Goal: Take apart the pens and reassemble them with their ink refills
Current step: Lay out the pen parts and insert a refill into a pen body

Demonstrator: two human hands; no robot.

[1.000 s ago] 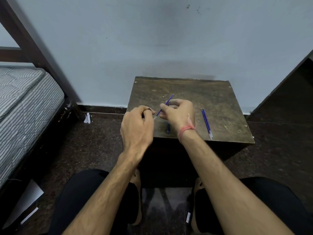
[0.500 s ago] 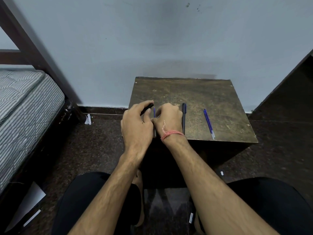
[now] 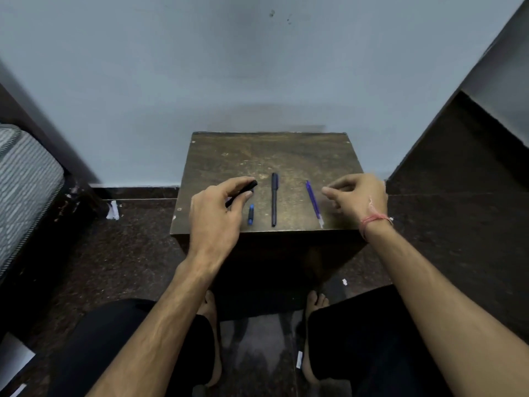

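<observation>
So the left hand (image 3: 213, 216) is pinching a black barrel (image 3: 242, 193) between thumb and fingers, holding it tilted just above the left part of the table (image 3: 274, 156), far end pointing up and to the right. Right under that hand, just beside it, a short blue cap (image 3: 251, 214) lies flat on the wood, near the front edge. Next over, about the middle of the table, is a dark pen (image 3: 274, 199) lying straight, pointing away from the person, tip end almost at the front edge. Further right is a blue refill (image 3: 313, 202), thin, slightly angled, with its pale tip toward the front edge. The right hand (image 3: 357, 197) hovers just to the right of that refill, fingers loosely curled with nothing in them, fingertips near the refill but not touching it as far as I can see, it's a bit blurry there. There's a red thread (image 3: 375, 220) tied round the right wrist. The table sits against a pale wall (image 3: 257, 67), a striped mattress (image 3: 23, 184) is off to the left, and the person's bare feet are on the dark floor (image 3: 120, 253) underneath.
</observation>
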